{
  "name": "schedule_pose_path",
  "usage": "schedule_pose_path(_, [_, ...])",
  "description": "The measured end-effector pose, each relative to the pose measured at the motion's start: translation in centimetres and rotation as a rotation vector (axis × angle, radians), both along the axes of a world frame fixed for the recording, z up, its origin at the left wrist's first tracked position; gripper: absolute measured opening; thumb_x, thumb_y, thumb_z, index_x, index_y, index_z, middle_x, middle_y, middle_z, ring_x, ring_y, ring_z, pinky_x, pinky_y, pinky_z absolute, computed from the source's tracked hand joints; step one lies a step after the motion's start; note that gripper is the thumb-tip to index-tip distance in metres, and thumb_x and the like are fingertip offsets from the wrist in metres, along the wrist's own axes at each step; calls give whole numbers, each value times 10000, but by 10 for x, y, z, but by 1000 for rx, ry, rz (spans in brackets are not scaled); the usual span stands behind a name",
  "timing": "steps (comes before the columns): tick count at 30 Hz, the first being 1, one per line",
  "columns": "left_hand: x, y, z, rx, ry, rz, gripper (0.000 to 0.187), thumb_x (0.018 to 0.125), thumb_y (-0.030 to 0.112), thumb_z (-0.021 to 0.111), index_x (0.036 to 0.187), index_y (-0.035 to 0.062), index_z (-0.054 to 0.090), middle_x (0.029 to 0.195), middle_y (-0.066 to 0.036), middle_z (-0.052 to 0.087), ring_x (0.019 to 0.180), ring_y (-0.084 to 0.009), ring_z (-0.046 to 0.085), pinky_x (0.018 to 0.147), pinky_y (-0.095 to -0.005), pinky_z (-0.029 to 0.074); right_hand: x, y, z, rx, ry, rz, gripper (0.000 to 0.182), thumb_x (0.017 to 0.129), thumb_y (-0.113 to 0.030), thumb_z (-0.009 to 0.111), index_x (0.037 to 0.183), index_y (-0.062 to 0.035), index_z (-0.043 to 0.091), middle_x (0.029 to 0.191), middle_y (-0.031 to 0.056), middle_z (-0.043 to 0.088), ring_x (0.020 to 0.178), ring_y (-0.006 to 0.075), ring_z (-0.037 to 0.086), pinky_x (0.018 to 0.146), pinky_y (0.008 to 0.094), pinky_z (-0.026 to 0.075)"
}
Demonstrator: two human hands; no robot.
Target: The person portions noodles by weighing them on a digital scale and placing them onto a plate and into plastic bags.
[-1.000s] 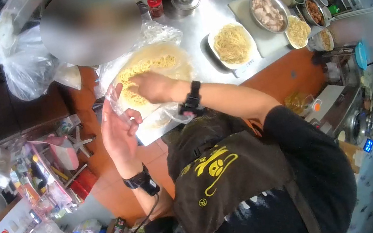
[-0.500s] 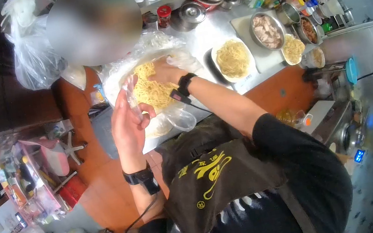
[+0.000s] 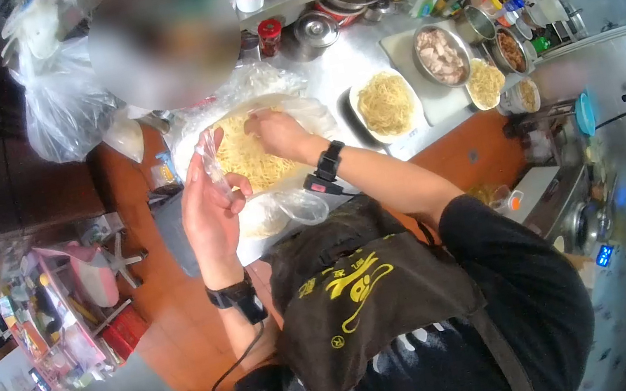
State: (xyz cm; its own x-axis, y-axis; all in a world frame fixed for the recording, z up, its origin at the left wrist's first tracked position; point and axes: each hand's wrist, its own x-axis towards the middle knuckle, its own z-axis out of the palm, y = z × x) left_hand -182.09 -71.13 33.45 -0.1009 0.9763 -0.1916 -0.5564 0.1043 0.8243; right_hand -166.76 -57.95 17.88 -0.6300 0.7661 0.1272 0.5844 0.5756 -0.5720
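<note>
A clear plastic bag [image 3: 313,205] lies open on the counter around a heap of yellow noodles [image 3: 262,168]. At its left side, my left hand [image 3: 208,206] pinches the bag's edge and holds it up. My right hand [image 3: 279,136] reaches in from the right, its fingers curled down into the top of the noodles; the fingertips are partly hidden. To the right of the bag, a white bowl of noodles [image 3: 386,105] stands on what looks like a scale.
Further right are a metal bowl of pale meat pieces [image 3: 441,56], a smaller bowl of noodles [image 3: 486,83] and a pot of reddish food [image 3: 510,50]. A lidded pot [image 3: 316,30] and a red-lidded jar [image 3: 270,37] line the back. A person, blurred, is across the counter.
My right hand has shifted slightly left and up over the noodles, and its fingers are more curled. My left hand stays at the bag's edge. The view has shifted a little.
</note>
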Motion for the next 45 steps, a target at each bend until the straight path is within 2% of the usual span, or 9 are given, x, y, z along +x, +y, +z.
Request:
schedule_pose_path(4, [2, -5, 0, -35, -8, 28, 585, 1035, 395, 404, 1483, 20, 385, 1521, -127, 450, 675, -124, 594, 429, -170, 264, -9, -4, -45, -97, -169, -140, 420, 838, -46, 612, 1255, -84, 602, 1320, 262, 538, 1094, 388, 631, 913, 455, 526])
schedule_pose_path(7, [5, -5, 1, -30, -14, 18, 572, 1036, 397, 404, 1462, 16, 403, 1514, -135, 456, 675, -121, 597, 428, -169, 266, -5, -9, -62, 134, 4, -161, 343, 840, -48, 613, 1180, -44, 646, 1233, 284, 588, 1082, 375, 650, 921, 444, 533])
schedule_pose_path(9, [3, -7, 0, -13, -54, 15, 583, 1034, 353, 434, 1506, 18, 361, 1515, -121, 449, 690, -155, 600, 453, -189, 261, -6, 4, -51, 3, -242, 52, 208, 833, -46, 602, 1015, -38, 703, 1068, 251, 664, 985, 368, 688, 864, 426, 558])
schedule_pose_path(14, [0, -4, -5, 29, -85, 30, 554, 1041, 342, 425, 1493, 23, 388, 1501, -108, 465, 692, -151, 601, 454, -186, 278, -6, -12, 51, 151, -5, 38, 186, 806, -71, 593, 938, -64, 725, 928, 197, 687, 857, 384, 688, 752, 462, 556])
schedule_pose_path(18, [-3, -2, -6, 29, -82, 38, 547, 1045, 337, 422, 1492, 23, 390, 1497, -101, 471, 693, -148, 598, 463, -190, 287, -5, -16, 42, 57, -16, 79, 227, 783, -63, 610, 975, -58, 730, 895, 193, 699, 845, 371, 693, 745, 480, 552])
schedule_pose_path(29, [-7, -7, -9, 31, -53, 87, 528, 1051, 385, 413, 1437, 27, 448, 1473, -105, 493, 669, -130, 576, 466, -190, 295, 21, -20, 188, -46, 104, 202, 439, 733, -39, 632, 1168, -35, 698, 1106, 216, 695, 988, 376, 683, 880, 406, 549])
schedule_pose_path(33, [-10, -8, -14, 55, -104, 89, 497, 1057, 333, 407, 1443, 23, 450, 1456, -96, 514, 661, -137, 604, 447, -193, 299, 33, -19, 214, -5, 204, 188, 404, 731, -70, 626, 1123, -50, 719, 1005, 224, 704, 926, 386, 686, 870, 424, 547])
schedule_pose_path(40, [-9, -7, -15, 34, -124, 110, 489, 1044, 350, 445, 1419, 37, 476, 1444, -102, 522, 636, -150, 603, 445, -191, 290, 82, -17, 289, -321, 351, 61, 431, 755, 5, 705, 1186, -14, 701, 1069, 103, 752, 944, 127, 695, 832, 260, 544])
schedule_pose_path(45, [-6, -6, -11, -4, -61, 148, 526, 1032, 401, 451, 1419, 48, 490, 1459, -146, 518, 614, -121, 543, 443, -184, 294, 143, -15, 325, -301, 482, 40, 413, 811, 89, 627, 1220, 44, 668, 1068, 98, 737, 932, 137, 704, 816, 261, 572])
